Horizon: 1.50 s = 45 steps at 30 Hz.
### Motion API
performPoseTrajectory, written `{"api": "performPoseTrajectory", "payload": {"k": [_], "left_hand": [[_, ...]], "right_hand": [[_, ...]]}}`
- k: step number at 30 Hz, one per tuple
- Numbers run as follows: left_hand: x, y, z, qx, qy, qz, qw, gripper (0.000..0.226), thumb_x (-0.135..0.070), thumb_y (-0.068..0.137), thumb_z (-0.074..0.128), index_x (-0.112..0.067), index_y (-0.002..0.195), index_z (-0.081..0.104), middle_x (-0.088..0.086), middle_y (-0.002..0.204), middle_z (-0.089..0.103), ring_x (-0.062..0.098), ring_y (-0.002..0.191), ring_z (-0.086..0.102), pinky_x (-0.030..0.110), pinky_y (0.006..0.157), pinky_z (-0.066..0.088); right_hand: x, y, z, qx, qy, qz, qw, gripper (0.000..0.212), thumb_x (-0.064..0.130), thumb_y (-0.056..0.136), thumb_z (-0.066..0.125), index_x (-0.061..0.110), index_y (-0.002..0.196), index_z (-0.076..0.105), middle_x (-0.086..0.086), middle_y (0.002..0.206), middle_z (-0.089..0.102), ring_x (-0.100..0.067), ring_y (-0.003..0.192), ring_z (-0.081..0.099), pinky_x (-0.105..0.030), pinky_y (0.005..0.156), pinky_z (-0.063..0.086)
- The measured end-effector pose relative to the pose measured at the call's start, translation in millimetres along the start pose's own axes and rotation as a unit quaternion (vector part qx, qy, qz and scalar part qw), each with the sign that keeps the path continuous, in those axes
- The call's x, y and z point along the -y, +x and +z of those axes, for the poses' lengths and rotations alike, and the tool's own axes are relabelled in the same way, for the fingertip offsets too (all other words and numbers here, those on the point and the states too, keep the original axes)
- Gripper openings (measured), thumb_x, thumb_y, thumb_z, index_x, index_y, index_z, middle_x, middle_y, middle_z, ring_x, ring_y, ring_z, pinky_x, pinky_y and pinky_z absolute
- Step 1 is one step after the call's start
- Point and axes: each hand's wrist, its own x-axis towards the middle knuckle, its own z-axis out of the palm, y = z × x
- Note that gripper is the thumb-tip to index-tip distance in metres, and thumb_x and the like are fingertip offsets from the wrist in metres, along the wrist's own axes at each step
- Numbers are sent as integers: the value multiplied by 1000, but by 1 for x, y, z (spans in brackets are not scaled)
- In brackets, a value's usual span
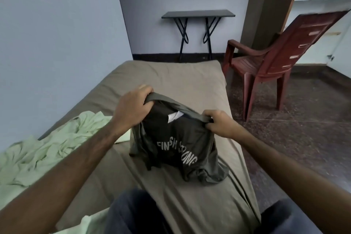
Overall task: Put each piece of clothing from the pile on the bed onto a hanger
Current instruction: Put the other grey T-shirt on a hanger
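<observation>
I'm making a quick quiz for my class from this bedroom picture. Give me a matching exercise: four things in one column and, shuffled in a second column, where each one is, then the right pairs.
Things
1. dark t-shirt
2. pale green cloth
3. red plastic chair
4. black folding table

Places
A. against the far wall, past the end of the bed
B. gripped by the left hand and the right hand
C. on the floor to the right of the bed
D. rumpled on the bed's left side

Pairs: 1-B, 2-D, 3-C, 4-A
</observation>
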Motion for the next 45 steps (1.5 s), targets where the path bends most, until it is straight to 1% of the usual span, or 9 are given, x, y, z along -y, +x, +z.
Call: {"api": "performPoseTrajectory", "payload": {"k": [7, 13, 18, 25, 28, 33, 37, 40, 45], "left_hand": [[1, 23, -47, -15, 136, 43, 990, 37, -12, 74, 65, -27, 106, 54, -13, 96, 55, 18, 88, 59, 31, 61, 43], [-18, 39, -91, -105, 213, 194, 952, 39, -7, 88, 49, -23, 123, 49, 3, 128, 48, 27, 86, 61, 36, 56, 49], [-14, 68, -147, -55, 363, 304, 879, 41, -10, 89, 61, -25, 125, 52, 8, 128, 51, 28, 91, 59, 38, 67, 51], [-31, 95, -211, -3, 477, 273, 836, 30, -10, 85, 50, -26, 106, 63, -4, 92, 53, 19, 77, 54, 28, 62, 32], [-36, 94, -235, -7, 434, 216, 875, 24, -33, 95, 36, -27, 108, 56, -6, 96, 51, 18, 85, 59, 33, 74, 40], [-35, 101, -278, -57, 424, 114, 896, 39, -55, 100, 36, -32, 128, 50, -9, 98, 54, 17, 90, 62, 35, 79, 38], [-51, 110, -291, -160, 491, 148, 843, 32, -42, 94, 53, -19, 116, 58, -1, 95, 62, 24, 84, 65, 37, 73, 41], [-63, 117, -304, -249, 353, 98, 897, 29, -32, 93, 56, -13, 115, 57, 5, 107, 62, 30, 96, 61, 47, 82, 46], [-83, 134, -316, -294, -12, 76, 953, 38, -19, 88, 61, -13, 125, 52, 4, 123, 59, 23, 112, 57, 42, 95, 48]], "right_hand": [[73, 27, -72, -104, 25, -57, 993, 11, 23, 82, 57, 28, 85, 66, 4, 76, 71, -8, 70, 65, -34, 70, 53], [142, 34, -137, -223, -38, -201, 953, 36, -3, 79, 40, 21, 106, 41, -3, 98, 63, -22, 85, 61, -47, 76, 52], [195, 18, -199, -134, -426, -343, 826, 33, 14, 91, 38, 31, 118, 40, 3, 133, 38, -17, 99, 55, -43, 65, 51], [240, 16, -232, -150, -549, -312, 761, 42, 17, 92, 48, 29, 133, 47, 6, 125, 51, -17, 106, 58, -34, 63, 40], [253, 16, -249, -191, -563, -256, 762, 30, 39, 97, 39, 20, 114, 54, -2, 109, 64, -26, 98, 65, -38, 75, 44], [259, 10, -281, -188, -682, -171, 686, 61, 73, 94, 30, 22, 115, 56, -3, 102, 70, -27, 96, 67, -40, 83, 43], [282, 8, -298, -252, -537, -145, 792, 42, 52, 96, 52, 19, 123, 54, -4, 119, 67, -27, 110, 63, -41, 89, 46], [303, 8, -303, -304, -291, -209, 883, 42, 33, 95, 63, 12, 130, 55, -9, 128, 64, -29, 118, 59, -40, 95, 46], [332, 5, -310, -386, -71, -262, 882, 33, 15, 91, 65, 10, 124, 64, -5, 119, 69, -22, 105, 64, -36, 94, 51]]}}
